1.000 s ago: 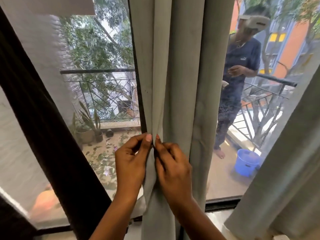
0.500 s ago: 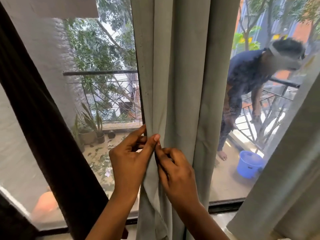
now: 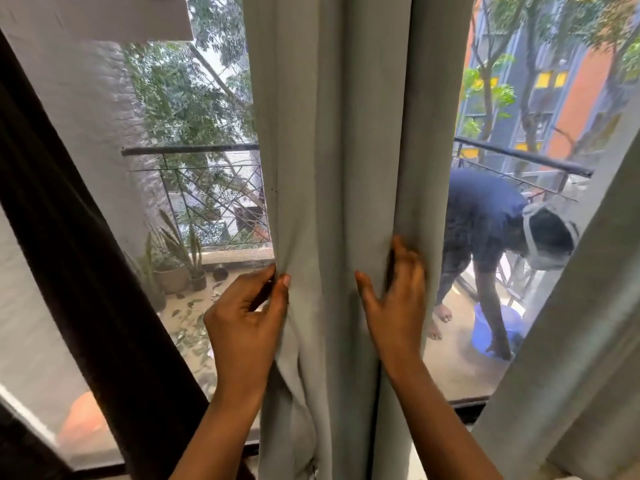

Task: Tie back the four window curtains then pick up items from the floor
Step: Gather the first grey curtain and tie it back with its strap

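**grey curtain gathered between both hands at the window**

the grey curtain point(image 3: 332, 168) is hung straight down the middle of the view, in front of the window point(image 3: 467, 405). it is held at mid height from both sides. the left hand point(image 3: 249, 320) is placed at the curtain's left edge, and that edge is pinched between thumb and forefinger, other fingers curled behind. the right hand point(image 3: 394, 306) is set on the curtain's right side. its fingers point(image 3: 405, 258) are hooked into a vertical fold there, with the thumb spread out flat on the front of the cloth. a bunch of the curtain is kept between the two hands, which are apart. folds are seen running down below the left hand.

a dark curtain point(image 3: 69, 237) is slanted across the left. a second grey curtain point(image 3: 588, 306) is slanted on the right, untouched. outside the glass, a railing point(image 3: 194, 149) and potted plants point(image 3: 173, 271) are seen on the left. a person point(image 3: 485, 220) is bent over a blue bucket point(image 3: 481, 327) on the right.
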A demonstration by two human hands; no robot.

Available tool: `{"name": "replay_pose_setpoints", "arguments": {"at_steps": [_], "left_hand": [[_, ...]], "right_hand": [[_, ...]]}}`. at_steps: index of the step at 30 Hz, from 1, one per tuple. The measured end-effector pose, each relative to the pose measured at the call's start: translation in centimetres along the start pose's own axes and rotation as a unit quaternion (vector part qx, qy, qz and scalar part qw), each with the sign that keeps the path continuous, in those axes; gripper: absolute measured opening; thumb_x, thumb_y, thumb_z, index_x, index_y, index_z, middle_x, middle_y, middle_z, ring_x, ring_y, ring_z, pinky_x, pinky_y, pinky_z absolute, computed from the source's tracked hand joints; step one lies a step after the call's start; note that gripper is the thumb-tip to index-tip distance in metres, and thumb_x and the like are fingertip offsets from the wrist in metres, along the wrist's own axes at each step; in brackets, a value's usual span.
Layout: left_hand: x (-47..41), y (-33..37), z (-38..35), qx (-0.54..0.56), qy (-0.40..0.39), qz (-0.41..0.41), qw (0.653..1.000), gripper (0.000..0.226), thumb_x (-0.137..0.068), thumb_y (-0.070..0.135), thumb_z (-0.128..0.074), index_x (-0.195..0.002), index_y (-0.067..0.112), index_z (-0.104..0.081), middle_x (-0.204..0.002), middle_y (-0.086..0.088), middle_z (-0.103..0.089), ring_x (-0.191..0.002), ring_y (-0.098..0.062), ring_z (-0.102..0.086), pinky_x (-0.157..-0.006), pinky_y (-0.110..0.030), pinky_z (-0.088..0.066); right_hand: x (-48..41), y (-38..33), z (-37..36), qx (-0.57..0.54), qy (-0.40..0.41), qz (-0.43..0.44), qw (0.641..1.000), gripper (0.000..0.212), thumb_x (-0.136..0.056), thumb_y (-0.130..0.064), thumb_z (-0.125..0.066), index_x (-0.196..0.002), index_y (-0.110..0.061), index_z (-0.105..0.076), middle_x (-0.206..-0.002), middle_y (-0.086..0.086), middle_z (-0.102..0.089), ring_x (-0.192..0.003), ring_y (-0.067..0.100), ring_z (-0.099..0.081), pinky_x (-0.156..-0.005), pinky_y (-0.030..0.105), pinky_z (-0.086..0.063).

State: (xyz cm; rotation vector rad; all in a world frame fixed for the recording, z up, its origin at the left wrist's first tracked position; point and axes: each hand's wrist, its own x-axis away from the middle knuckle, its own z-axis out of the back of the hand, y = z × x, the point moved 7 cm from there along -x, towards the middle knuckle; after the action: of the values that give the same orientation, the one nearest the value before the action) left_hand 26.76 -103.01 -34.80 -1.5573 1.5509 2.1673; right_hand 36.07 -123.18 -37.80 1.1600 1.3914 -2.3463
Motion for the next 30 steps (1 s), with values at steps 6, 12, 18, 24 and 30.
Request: {"name": "replay_pose_setpoints", "arguments": {"at_steps": [6,12,18,24,30], "left_hand": [[-0.7,-1.6,0.6,-0.007,0.034,0.034,0.999,0.026,-0.079,0.019,-0.074,-0.102,0.029,-0.067,-0.084,0.037,-0.066,-0.082,0.003,-0.069,-0.081,-0.026,-0.057],[0.7,-0.5,-0.3,-0.001,0.034,0.042,0.999,0.034,-0.077,0.013,-0.08,-0.095,0.038,-0.067,-0.082,0.026,-0.07,-0.08,-0.004,-0.07,-0.078,-0.023,-0.054],[2.3,0.4,-2.4,0.049,0.0,0.089,0.995,0.017,-0.073,0.019,-0.078,-0.09,0.015,-0.076,-0.082,0.003,-0.075,-0.077,-0.008,-0.071,-0.075,-0.024,-0.055],[2.1,0.7,-2.5,0.086,-0.032,0.11,0.99,0.014,-0.074,0.021,-0.076,-0.087,0.025,-0.075,-0.079,0.006,-0.075,-0.077,-0.011,-0.072,-0.074,-0.024,-0.056],[2.0,0.0,-2.9,0.116,-0.052,0.139,0.982,0.017,-0.073,0.025,-0.074,-0.09,0.022,-0.075,-0.083,0.004,-0.076,-0.081,-0.014,-0.073,-0.077,-0.028,-0.057]], "right_hand": [[-1.7,-0.1,-0.3,0.014,0.012,-0.003,1.0,0.033,-0.087,-0.023,-0.063,-0.118,-0.013,-0.06,-0.107,0.007,-0.067,-0.093,0.025,-0.063,-0.08,0.034,-0.048],[3.3,-4.6,2.2,-0.066,0.051,0.084,0.993,0.024,-0.088,-0.02,-0.063,-0.11,-0.028,-0.055,-0.099,-0.011,-0.055,-0.078,0.007,-0.059,-0.072,0.023,-0.05],[5.2,-6.7,2.1,-0.114,0.023,0.122,0.986,0.019,-0.088,-0.016,-0.06,-0.106,-0.016,-0.065,-0.098,-0.01,-0.062,-0.09,-0.004,-0.058,-0.081,0.012,-0.047],[5.1,-6.0,1.5,-0.131,-0.01,0.09,0.987,0.026,-0.086,-0.003,-0.062,-0.11,-0.01,-0.069,-0.099,0.0,-0.062,-0.094,-0.006,-0.057,-0.081,0.007,-0.044],[5.3,-5.3,1.4,-0.206,-0.017,0.032,0.978,0.024,-0.087,-0.021,-0.064,-0.11,-0.025,-0.067,-0.097,-0.016,-0.068,-0.089,-0.001,-0.066,-0.075,0.016,-0.053]]}}
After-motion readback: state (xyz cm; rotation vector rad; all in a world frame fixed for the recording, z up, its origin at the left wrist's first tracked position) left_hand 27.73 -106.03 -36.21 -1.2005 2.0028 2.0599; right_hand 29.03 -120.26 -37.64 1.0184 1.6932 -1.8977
